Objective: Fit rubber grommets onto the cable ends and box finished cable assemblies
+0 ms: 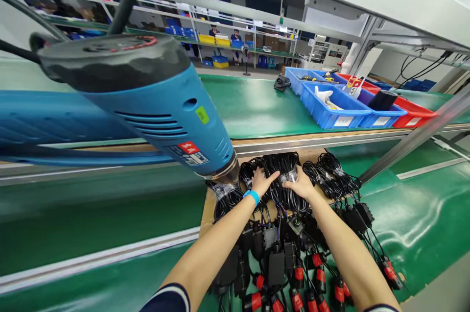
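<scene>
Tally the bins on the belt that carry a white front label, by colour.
Blue labelled bins: 2
Red labelled bin: 1
Total: 3

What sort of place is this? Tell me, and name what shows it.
Most likely a factory assembly line: green conveyor belts, blue parts bins and a hanging heat gun. Both hands, left hand and right hand, rest on bundled black cables.
</scene>
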`<move>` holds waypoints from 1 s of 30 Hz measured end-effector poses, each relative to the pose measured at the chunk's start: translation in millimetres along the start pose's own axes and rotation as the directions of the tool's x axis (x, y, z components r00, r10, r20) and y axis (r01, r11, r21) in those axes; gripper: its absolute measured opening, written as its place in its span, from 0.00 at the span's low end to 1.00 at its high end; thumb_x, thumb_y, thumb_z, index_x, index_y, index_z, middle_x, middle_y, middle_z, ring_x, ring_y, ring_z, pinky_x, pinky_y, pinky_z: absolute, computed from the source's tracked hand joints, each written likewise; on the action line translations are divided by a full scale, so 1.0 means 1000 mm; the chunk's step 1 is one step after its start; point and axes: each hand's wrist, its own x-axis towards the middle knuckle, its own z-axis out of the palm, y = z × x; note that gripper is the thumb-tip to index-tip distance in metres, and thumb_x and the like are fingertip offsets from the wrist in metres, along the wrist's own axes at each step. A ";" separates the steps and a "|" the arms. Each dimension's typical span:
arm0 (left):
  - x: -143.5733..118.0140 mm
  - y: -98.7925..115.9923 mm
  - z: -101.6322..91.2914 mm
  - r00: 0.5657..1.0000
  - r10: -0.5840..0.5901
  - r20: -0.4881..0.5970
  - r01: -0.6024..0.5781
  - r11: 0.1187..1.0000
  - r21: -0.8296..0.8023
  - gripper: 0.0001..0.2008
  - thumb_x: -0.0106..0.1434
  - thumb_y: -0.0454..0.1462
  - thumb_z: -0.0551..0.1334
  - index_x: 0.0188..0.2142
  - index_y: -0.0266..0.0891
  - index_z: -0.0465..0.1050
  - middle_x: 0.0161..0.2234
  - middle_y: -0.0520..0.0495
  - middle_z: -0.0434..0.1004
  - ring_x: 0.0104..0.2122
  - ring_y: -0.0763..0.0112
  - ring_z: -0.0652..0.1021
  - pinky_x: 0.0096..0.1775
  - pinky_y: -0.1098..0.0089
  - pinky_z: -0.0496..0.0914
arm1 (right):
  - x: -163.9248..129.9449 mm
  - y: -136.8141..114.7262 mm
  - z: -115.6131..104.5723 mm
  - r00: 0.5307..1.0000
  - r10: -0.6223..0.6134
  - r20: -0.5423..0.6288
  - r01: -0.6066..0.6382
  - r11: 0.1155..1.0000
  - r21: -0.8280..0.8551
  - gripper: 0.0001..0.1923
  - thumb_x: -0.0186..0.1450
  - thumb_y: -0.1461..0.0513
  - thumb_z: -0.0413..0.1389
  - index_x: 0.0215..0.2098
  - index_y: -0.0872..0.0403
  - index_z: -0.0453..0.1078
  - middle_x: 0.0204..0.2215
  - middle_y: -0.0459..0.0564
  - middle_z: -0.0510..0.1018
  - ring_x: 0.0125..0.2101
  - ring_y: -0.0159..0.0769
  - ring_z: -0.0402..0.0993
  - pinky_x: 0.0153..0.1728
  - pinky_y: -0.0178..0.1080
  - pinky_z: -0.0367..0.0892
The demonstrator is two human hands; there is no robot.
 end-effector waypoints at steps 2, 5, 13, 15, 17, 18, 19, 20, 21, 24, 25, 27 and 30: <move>-0.017 0.005 0.002 0.991 0.083 0.101 -0.069 0.989 -0.134 0.49 0.48 0.60 0.74 0.61 0.40 0.60 0.63 0.30 0.67 0.66 0.46 0.66 0.66 0.51 0.58 | -0.034 -0.002 -0.013 0.997 -0.043 -0.060 0.045 0.999 0.029 0.39 0.53 0.55 0.70 0.60 0.50 0.63 0.49 0.49 0.79 0.48 0.42 0.76 0.53 0.46 0.70; -0.057 0.016 0.014 0.927 0.222 0.301 -0.116 0.936 -0.332 0.60 0.44 0.66 0.72 0.66 0.43 0.49 0.59 0.32 0.72 0.60 0.49 0.74 0.62 0.50 0.65 | -0.094 -0.003 -0.030 0.983 -0.090 -0.160 0.102 0.992 0.068 0.40 0.54 0.54 0.68 0.61 0.51 0.60 0.52 0.51 0.78 0.51 0.43 0.76 0.54 0.46 0.70; -0.185 0.085 0.032 0.588 0.558 0.586 -0.290 0.822 -0.491 0.71 0.29 0.51 0.83 0.69 0.39 0.53 0.66 0.31 0.62 0.67 0.37 0.63 0.69 0.44 0.52 | -0.245 -0.026 -0.045 0.882 -0.120 -0.457 0.159 0.986 0.048 0.23 0.59 0.52 0.67 0.49 0.55 0.76 0.45 0.57 0.83 0.45 0.50 0.81 0.50 0.52 0.75; -0.208 0.112 0.026 0.549 0.602 0.580 -0.353 0.796 -0.492 0.67 0.31 0.48 0.83 0.68 0.37 0.55 0.65 0.32 0.64 0.65 0.38 0.65 0.68 0.43 0.54 | -0.274 -0.052 -0.050 0.828 -0.166 -0.536 0.173 0.984 -0.038 0.22 0.59 0.53 0.67 0.48 0.53 0.77 0.45 0.56 0.83 0.48 0.52 0.80 0.55 0.56 0.73; -0.228 0.139 0.016 0.564 0.619 0.547 -0.359 0.780 -0.513 0.62 0.35 0.45 0.83 0.66 0.37 0.57 0.60 0.34 0.69 0.60 0.41 0.71 0.65 0.44 0.61 | -0.300 -0.081 -0.055 0.773 -0.210 -0.598 0.178 0.978 -0.113 0.21 0.59 0.53 0.68 0.48 0.51 0.78 0.46 0.54 0.83 0.50 0.52 0.79 0.58 0.57 0.71; -0.238 0.151 0.009 0.569 0.633 0.524 -0.362 0.765 -0.532 0.59 0.36 0.43 0.82 0.65 0.37 0.58 0.59 0.36 0.70 0.57 0.43 0.73 0.63 0.45 0.63 | -0.312 -0.095 -0.057 0.755 -0.229 -0.615 0.187 0.973 -0.132 0.20 0.59 0.54 0.68 0.48 0.50 0.78 0.47 0.52 0.83 0.51 0.51 0.79 0.58 0.56 0.72; -0.248 0.162 0.002 0.568 0.652 0.503 -0.368 0.748 -0.553 0.57 0.36 0.43 0.82 0.64 0.37 0.60 0.58 0.37 0.71 0.56 0.45 0.74 0.62 0.46 0.64 | -0.325 -0.108 -0.059 0.741 -0.246 -0.624 0.203 0.969 -0.141 0.19 0.59 0.55 0.69 0.48 0.49 0.79 0.48 0.51 0.83 0.51 0.50 0.79 0.57 0.54 0.73; -0.258 0.172 -0.006 0.564 0.671 0.482 -0.370 0.727 -0.579 0.55 0.36 0.42 0.81 0.62 0.37 0.62 0.57 0.39 0.72 0.55 0.45 0.75 0.62 0.46 0.65 | -0.338 -0.120 -0.061 0.733 -0.263 -0.628 0.226 0.964 -0.140 0.19 0.59 0.56 0.69 0.48 0.49 0.79 0.48 0.50 0.83 0.50 0.48 0.79 0.56 0.52 0.75; -0.268 0.181 -0.014 0.553 0.685 0.475 -0.365 0.711 -0.601 0.52 0.37 0.43 0.81 0.60 0.38 0.63 0.56 0.39 0.72 0.54 0.46 0.75 0.61 0.47 0.66 | -0.350 -0.131 -0.062 0.723 -0.284 -0.630 0.263 0.956 -0.129 0.18 0.59 0.57 0.69 0.48 0.48 0.79 0.48 0.48 0.83 0.49 0.47 0.80 0.55 0.50 0.76; -0.296 0.201 -0.038 0.509 0.708 0.490 -0.361 0.692 -0.625 0.40 0.42 0.46 0.80 0.52 0.37 0.70 0.52 0.41 0.76 0.54 0.47 0.76 0.61 0.47 0.67 | -0.387 -0.155 -0.065 0.716 -0.378 -0.587 0.407 0.909 -0.089 0.18 0.58 0.59 0.70 0.47 0.44 0.79 0.44 0.44 0.84 0.46 0.44 0.82 0.52 0.47 0.79; -0.306 0.207 -0.044 0.495 0.718 0.489 -0.373 0.684 -0.627 0.37 0.43 0.46 0.80 0.49 0.37 0.71 0.50 0.42 0.77 0.54 0.47 0.76 0.61 0.47 0.67 | -0.398 -0.162 -0.065 0.732 -0.407 -0.546 0.436 0.896 -0.082 0.19 0.57 0.59 0.71 0.47 0.43 0.79 0.42 0.43 0.84 0.46 0.44 0.82 0.52 0.47 0.79; -0.328 0.221 -0.053 0.446 0.748 0.492 -0.411 0.659 -0.629 0.32 0.45 0.45 0.80 0.45 0.36 0.73 0.46 0.44 0.78 0.54 0.48 0.76 0.61 0.48 0.68 | -0.423 -0.174 -0.066 0.773 -0.419 -0.477 0.431 0.898 -0.091 0.22 0.55 0.59 0.72 0.47 0.41 0.79 0.43 0.42 0.84 0.47 0.45 0.81 0.55 0.49 0.77; -0.367 0.252 -0.062 0.321 0.783 0.533 -0.462 0.621 -0.633 0.36 0.44 0.45 0.80 0.49 0.37 0.73 0.48 0.46 0.76 0.56 0.48 0.76 0.62 0.49 0.68 | -0.466 -0.193 -0.064 0.702 -0.369 -0.608 0.380 0.917 -0.119 0.17 0.61 0.58 0.68 0.49 0.41 0.78 0.47 0.41 0.83 0.53 0.43 0.78 0.63 0.52 0.69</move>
